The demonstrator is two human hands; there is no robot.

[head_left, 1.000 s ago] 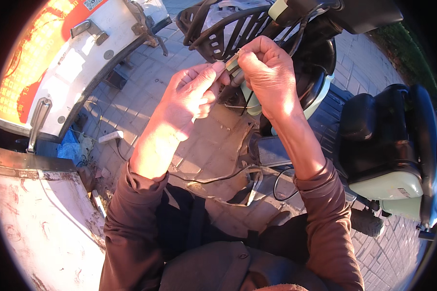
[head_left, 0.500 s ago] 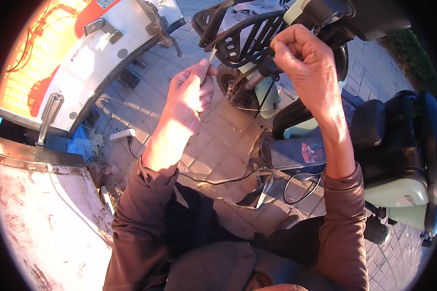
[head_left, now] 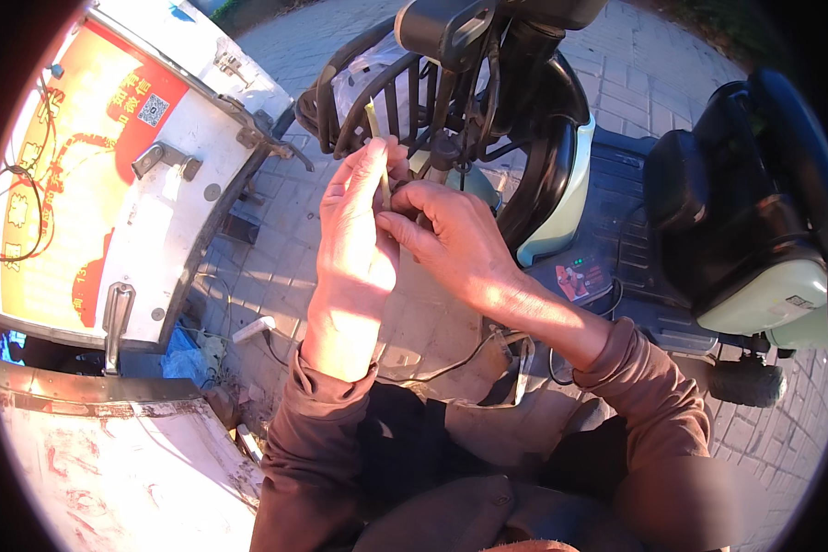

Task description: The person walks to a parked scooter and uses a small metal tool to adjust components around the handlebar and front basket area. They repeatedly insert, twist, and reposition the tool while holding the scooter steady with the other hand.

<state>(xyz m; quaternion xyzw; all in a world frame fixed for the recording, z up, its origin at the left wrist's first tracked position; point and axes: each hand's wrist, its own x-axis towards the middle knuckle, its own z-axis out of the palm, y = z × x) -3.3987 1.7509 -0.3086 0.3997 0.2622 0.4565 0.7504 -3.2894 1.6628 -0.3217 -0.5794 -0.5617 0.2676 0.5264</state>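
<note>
A thin, pale yellow-green strip (head_left: 372, 118) stands nearly upright between the thumb and fingers of my left hand (head_left: 354, 216); its exact kind is not plain. My right hand (head_left: 460, 235) is up against the left, its thumb and forefinger closed at the strip's lower end. Curled fingers hide part of that lower end. Both hands are raised in front of a pale green electric scooter (head_left: 558, 216) with a black front basket (head_left: 331, 115).
At left, a white cabinet panel (head_left: 170, 235) with metal latches stands beside a worn white surface (head_left: 110, 451). A black cable (head_left: 432, 375) and a white power strip (head_left: 253, 329) lie on the paving. The scooter's black seat (head_left: 676, 179) is at right.
My right hand has come down and left to meet the left hand at the strip. The view has shifted, showing more of the scooter's footboard and the cabinet panel.
</note>
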